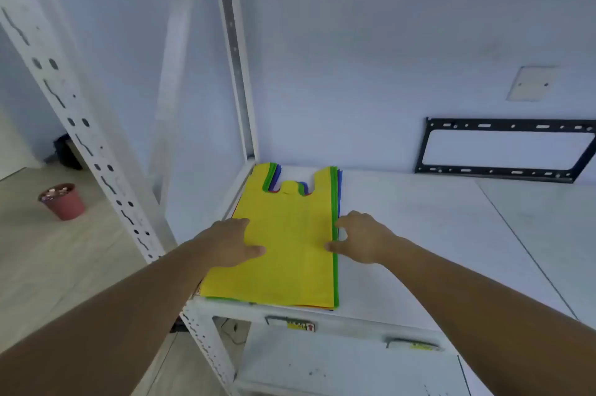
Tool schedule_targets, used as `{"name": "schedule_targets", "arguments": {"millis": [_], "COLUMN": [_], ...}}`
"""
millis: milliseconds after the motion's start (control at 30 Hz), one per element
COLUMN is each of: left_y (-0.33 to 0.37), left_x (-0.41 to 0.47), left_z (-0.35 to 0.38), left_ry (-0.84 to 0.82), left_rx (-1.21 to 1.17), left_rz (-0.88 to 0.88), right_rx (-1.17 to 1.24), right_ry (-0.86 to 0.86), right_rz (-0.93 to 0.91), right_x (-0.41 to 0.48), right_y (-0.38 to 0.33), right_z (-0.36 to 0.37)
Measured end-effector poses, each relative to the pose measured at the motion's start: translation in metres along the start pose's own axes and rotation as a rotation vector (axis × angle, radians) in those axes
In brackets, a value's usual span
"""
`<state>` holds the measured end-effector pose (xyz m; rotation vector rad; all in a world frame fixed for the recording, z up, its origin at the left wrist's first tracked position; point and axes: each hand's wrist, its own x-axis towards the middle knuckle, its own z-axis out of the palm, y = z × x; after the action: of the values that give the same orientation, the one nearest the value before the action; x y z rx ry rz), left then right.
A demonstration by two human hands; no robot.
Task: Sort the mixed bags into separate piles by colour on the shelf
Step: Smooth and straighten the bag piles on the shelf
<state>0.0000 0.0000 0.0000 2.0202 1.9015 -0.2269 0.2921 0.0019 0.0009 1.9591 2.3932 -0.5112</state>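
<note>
Left hand (229,242): flat on yellow bag (290,234), fingers relaxed.
Right hand (362,237): curled at its right edge; grip unclear.
Shelf (419,234): white, bears the bags.

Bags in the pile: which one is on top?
The yellow bag. It lies on top, fully showing; the green bag under it only peeks out at the edges.

Yellow bag (287,244) atop stack (336,269), left hand (227,242) on it, right hand (362,237) at edge
</note>
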Motion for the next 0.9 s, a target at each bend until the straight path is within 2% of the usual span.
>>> {"name": "schedule_targets", "arguments": {"millis": [100, 167, 300, 400, 500, 700, 900], "left_y": [0.005, 0.018, 0.055, 0.078, 0.081, 0.070, 0.061], "left_x": [-0.004, -0.012, -0.028, -0.029, -0.022, -0.014, -0.006], "left_z": [0.015, 0.025, 0.060, 0.083, 0.088, 0.080, 0.079], "left_ry": [-0.050, -0.029, 0.006, 0.084, 0.162, 0.107, 0.190], "left_rx": [0.117, 0.150, 0.049, 0.058, 0.031, -0.109, -0.210], "left_rz": [0.058, 0.136, 0.398, 0.433, 0.425, 0.451, 0.486], "right_rx": [0.248, 0.390, 0.596, 0.859, 1.078, 1.289, 1.317], "right_ry": [-0.013, -0.048, -0.038, -0.054, -0.077, -0.138, -0.193], "right_rz": [0.029, 0.118, 0.250, 0.356, 0.386, 0.413, 0.428], "right_x": [0.006, 0.006, 0.008, 0.008, 0.005, 0.001, -0.005], "right_y": [-0.005, -0.011, -0.012, -0.010, -0.007, -0.007, -0.005], "right_z": [0.017, 0.025, 0.030, 0.030, 0.035, 0.041, 0.045]}}
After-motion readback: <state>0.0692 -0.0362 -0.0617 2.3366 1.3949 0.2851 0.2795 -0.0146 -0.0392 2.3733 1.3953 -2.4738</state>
